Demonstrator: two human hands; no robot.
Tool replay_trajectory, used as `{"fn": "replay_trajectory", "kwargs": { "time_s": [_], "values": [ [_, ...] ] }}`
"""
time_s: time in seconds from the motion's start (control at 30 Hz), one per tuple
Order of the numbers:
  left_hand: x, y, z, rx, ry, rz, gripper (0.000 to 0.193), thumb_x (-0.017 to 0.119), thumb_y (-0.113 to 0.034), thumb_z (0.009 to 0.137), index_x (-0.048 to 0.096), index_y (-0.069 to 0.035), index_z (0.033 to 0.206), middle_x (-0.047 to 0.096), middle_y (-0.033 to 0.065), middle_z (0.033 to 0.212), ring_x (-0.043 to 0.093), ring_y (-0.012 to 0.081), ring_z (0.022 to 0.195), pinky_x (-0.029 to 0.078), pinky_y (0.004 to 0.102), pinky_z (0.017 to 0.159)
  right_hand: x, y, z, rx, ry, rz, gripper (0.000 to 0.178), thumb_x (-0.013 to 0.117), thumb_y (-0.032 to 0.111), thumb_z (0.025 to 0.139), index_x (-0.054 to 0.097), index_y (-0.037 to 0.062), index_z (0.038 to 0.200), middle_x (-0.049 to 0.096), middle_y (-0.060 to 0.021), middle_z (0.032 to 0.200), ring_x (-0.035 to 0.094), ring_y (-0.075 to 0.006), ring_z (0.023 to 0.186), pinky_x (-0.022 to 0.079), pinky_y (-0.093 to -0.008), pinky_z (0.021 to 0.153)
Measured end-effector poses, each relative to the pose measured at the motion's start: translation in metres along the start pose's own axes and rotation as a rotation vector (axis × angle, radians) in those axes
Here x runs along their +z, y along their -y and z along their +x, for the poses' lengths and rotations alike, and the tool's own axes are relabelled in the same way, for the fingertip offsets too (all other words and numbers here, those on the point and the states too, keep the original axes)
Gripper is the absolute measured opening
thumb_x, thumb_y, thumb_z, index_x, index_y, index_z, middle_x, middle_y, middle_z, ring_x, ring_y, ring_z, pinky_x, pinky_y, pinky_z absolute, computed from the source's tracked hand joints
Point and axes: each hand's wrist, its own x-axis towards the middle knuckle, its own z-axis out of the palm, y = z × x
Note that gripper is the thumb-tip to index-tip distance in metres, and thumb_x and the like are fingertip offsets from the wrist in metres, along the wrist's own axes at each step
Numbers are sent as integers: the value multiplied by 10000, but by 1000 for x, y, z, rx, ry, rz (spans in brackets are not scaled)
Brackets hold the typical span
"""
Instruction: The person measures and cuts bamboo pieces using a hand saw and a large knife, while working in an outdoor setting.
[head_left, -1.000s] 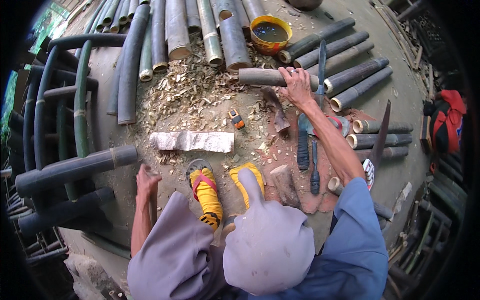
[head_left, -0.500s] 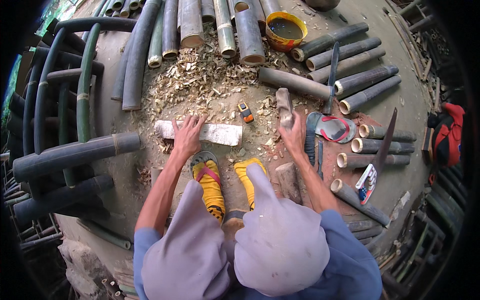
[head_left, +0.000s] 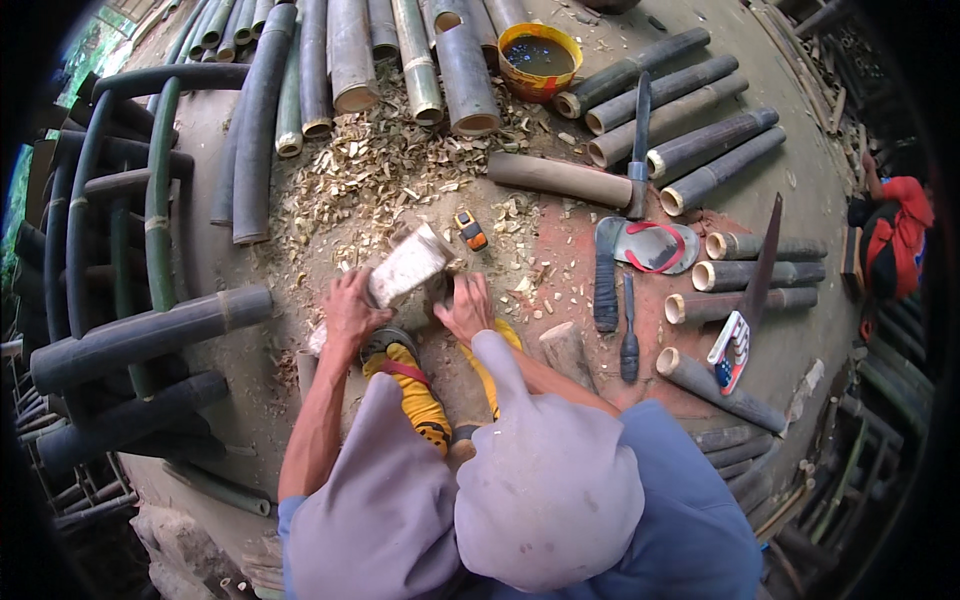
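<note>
aslant lengthwise, pale block [head_left: 410, 266], far end rightward

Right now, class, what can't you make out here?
In the head view:
Part of the pale block: covered by the left hand.
What the right hand grips, if anything: hidden behind it.
Bottom of the yellow bucket: under murky liquid.
Far ends of several bamboo poles: cut by the top edge.

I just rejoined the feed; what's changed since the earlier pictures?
The left hand took hold of the pale block, now turned aslant. The right hand released the bamboo tube and moved left, toward the block; its grip is partly hidden. Handsaw and yellow bucket stayed put.
</note>
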Motion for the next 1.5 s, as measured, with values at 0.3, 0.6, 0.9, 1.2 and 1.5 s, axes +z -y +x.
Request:
{"fn": "replay_trajectory", "kwargs": {
  "time_s": [0.3,0.6,0.9,1.2,1.5],
  "values": [
    [-20,3,8,162,187,-206,649,821,-221,580,598,-78,1173,592,144,1003,562,323,972,474,405,851,2,-20,-11,148,94,132,554,742,308,657,586,-28,1069,596,-236,1008,572,-408,966,478,-440,855],
    [5,35,16,22,384,-677,569,680,48,651,610,-47,1208,649,81,1139,602,186,1011,487,316,867,-3,-16,-5,147,161,153,502,754,250,654,570,-40,1020,569,-267,986,576,-437,930,490,-459,835],
    [8,39,11,-14,481,-656,596,696,-9,697,566,-56,1277,621,92,1207,603,193,1025,486,322,892,-50,-23,6,-73,457,-30,294,641,192,796,609,-84,891,612,-273,877,599,-396,876,498,-425,823],
    [-1,128,-117,-446,-462,-236,439,716,-205,686,588,-33,1069,639,118,878,625,229,843,489,350,752,-232,-138,99,144,-385,-488,570,692,166,730,508,8,1245,545,-239,1115,525,-378,1020,420,-444,905],
    [42,116,-167,-726,-179,-254,454,705,-130,642,572,-29,1064,644,149,892,634,274,860,493,370,786,-236,-189,129,370,-114,-246,722,683,214,707,405,18,1344,521,-295,1232,525,-413,1125,422,-431,956]
  ]
}}
